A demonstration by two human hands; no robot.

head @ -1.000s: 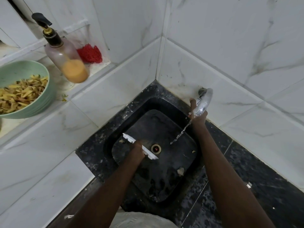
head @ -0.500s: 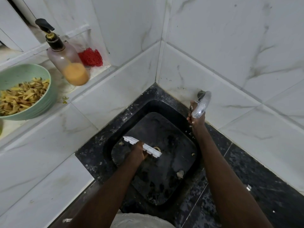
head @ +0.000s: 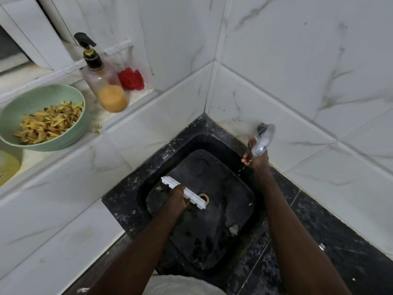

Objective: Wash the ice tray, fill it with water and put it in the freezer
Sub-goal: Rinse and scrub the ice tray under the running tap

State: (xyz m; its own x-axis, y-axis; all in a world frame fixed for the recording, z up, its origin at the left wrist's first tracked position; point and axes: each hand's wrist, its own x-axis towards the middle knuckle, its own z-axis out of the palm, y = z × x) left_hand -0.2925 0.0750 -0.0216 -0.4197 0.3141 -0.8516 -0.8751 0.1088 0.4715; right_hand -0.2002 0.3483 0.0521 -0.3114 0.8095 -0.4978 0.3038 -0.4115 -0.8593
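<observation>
My left hand [head: 177, 201] grips a white ice tray [head: 192, 195] near its middle and holds it on edge over the black sink [head: 234, 248], just left of the drain [head: 204, 196]. My right hand [head: 256, 159] is up at the chrome tap [head: 263, 139] on the wall, fingers curled under its spout. No stream of water shows from the tap; only a few drops fall beside the hand.
A ledge on the left carries a green bowl [head: 70, 133] of yellow peelings, a soap pump bottle [head: 104, 84] and a red scrubber [head: 130, 79]. White marble tiles wall the corner. Food scraps [head: 234, 228] lie in the sink. A dark speckled counter [head: 340, 252] runs to the right.
One second ago water streamed from the tap into the sink; now the stream has stopped. My left hand has kept the tray over the drain, shifting slightly.
</observation>
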